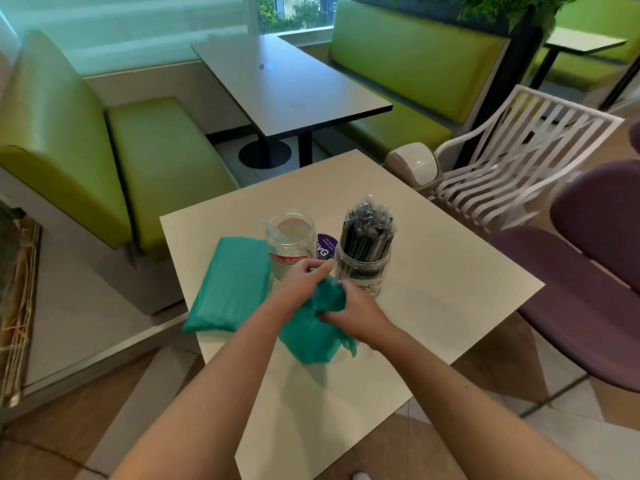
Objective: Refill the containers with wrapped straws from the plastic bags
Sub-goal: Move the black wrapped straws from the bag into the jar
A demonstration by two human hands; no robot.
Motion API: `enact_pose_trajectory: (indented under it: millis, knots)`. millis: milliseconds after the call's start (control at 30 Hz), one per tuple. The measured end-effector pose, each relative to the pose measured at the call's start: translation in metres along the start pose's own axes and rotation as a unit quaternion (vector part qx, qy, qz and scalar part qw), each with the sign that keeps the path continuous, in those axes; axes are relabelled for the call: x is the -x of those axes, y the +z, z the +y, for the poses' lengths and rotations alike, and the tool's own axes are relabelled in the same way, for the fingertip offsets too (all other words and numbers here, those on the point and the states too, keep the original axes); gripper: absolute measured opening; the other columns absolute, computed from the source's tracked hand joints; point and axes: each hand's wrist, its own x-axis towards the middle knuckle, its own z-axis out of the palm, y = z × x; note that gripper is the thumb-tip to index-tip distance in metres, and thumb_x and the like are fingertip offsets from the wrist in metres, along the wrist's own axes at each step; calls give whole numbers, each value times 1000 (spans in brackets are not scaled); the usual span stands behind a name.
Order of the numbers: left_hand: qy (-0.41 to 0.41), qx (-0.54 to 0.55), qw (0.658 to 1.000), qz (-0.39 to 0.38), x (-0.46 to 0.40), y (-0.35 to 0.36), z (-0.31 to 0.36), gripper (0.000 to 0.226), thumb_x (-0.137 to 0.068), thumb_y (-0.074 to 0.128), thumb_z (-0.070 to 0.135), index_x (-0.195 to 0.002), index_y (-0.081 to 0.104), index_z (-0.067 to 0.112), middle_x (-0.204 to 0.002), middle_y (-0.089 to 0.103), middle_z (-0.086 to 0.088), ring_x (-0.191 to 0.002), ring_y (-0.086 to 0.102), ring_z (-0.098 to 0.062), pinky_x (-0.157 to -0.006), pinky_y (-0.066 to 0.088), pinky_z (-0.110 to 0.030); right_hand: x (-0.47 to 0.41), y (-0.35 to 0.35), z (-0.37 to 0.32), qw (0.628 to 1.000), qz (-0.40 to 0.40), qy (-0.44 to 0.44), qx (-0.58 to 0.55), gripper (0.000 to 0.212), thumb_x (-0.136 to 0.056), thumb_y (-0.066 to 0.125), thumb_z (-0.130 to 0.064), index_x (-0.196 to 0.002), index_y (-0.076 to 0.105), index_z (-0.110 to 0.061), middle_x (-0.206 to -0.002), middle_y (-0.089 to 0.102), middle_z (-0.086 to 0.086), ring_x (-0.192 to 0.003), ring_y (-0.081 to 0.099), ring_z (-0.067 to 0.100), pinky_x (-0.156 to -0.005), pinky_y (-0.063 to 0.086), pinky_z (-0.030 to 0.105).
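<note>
Two clear plastic jars stand on a beige table [450, 271]. The left jar [290, 244] holds only a scrap of clear wrap. The right jar [363, 261] is packed with upright black wrapped straws [367, 226]. A flat, full teal plastic bag [230, 285] lies to the left of the jars. In front of the jars, both hands crumple a limp teal bag [311, 337]. My left hand [301, 282] pinches its upper part. My right hand [356, 313] grips the bunched plastic from the right.
A purple round sticker [325, 245] shows between the jars. Green booth seats [166, 161] and a grey table [291, 84] lie beyond. A white slatted chair [512, 157] and purple chairs [588, 292] stand at the right.
</note>
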Motion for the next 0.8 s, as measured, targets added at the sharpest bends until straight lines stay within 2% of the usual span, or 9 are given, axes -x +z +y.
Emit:
enact_pose_trajectory:
  millis: [100, 167, 267, 333, 433, 567, 667, 733, 800]
  knots:
    - [6, 6, 999, -53, 15, -12, -4, 54, -71, 64, 67, -111, 58, 31, -114, 66, -1, -100, 65, -14, -89, 54, -31, 0, -7, -3, 994, -27, 47, -99, 32, -86, 66, -23, -117, 59, -17, -111, 67, 5, -99, 64, 18, -89, 54, 37]
    - [2, -53, 992, -115, 25, -20, -11, 45, -80, 66, 57, -115, 50, 33, -109, 65, 7, -96, 65, -10, -79, 53, -21, 2, -11, -4, 979, -45, 66, -187, 25, -92, 58, -19, -117, 60, -18, -112, 68, 6, -97, 65, 19, -85, 55, 35]
    - [9, -84, 979, -183, 32, -25, -34, 42, -82, 77, 29, -119, 58, 23, -104, 71, 10, -96, 69, -9, -80, 54, -18, 2, -12, 0, 948, -67, 98, -297, 27, -95, 52, -17, -122, 58, -20, -115, 68, 5, -103, 65, 22, -86, 55, 38]
    - [8, -102, 981, -163, 33, -27, -48, 38, -76, 84, 22, -108, 64, 24, -93, 73, 12, -86, 70, -3, -77, 54, -17, 0, -10, 3, 930, -69, 110, -343, 30, -93, 54, -16, -123, 59, -19, -117, 69, 6, -106, 66, 25, -91, 54, 44]
    - [8, -199, 976, -84, 30, -32, -63, 32, -67, 88, 34, -91, 68, 31, -81, 71, 14, -79, 67, -7, -77, 53, -25, 5, -14, 10, 924, -70, 130, -354, 27, -91, 54, -10, -116, 63, -16, -113, 69, 8, -106, 64, 25, -93, 52, 48]
    - [-21, -297, 954, -37, 27, -45, -76, 37, -59, 87, 54, -84, 66, 37, -84, 72, 11, -82, 66, -11, -78, 53, -30, 11, -20, 15, 928, -11, 143, -343, 22, -88, 45, -2, -100, 62, -9, -103, 65, 11, -89, 61, 21, -77, 56, 38]
    - [-20, -327, 943, -47, 31, -45, -76, 39, -56, 87, 55, -82, 62, 41, -85, 70, 15, -84, 66, -10, -83, 54, -33, 10, -19, 11, 961, -8, 96, -257, 34, -84, 56, -28, -113, 64, -12, -111, 67, 7, -91, 62, 17, -76, 54, 31]
    - [-13, -351, 935, -53, 32, -40, -72, 41, -58, 86, 55, -88, 62, 41, -86, 68, 15, -85, 65, -10, -82, 52, -31, 7, -19, 6, 977, -23, 61, -204, 64, -66, 69, -58, -119, 64, -22, -119, 65, 0, -103, 61, 13, -89, 51, 30]
    - [-6, -361, 931, -57, 31, -36, -69, 43, -58, 85, 57, -91, 63, 40, -86, 69, 14, -85, 66, -12, -83, 53, -32, 4, -17, 3, 991, -54, 34, -117, 68, -61, 78, -59, -118, 63, -26, -115, 63, -5, -105, 59, 12, -87, 49, 27]
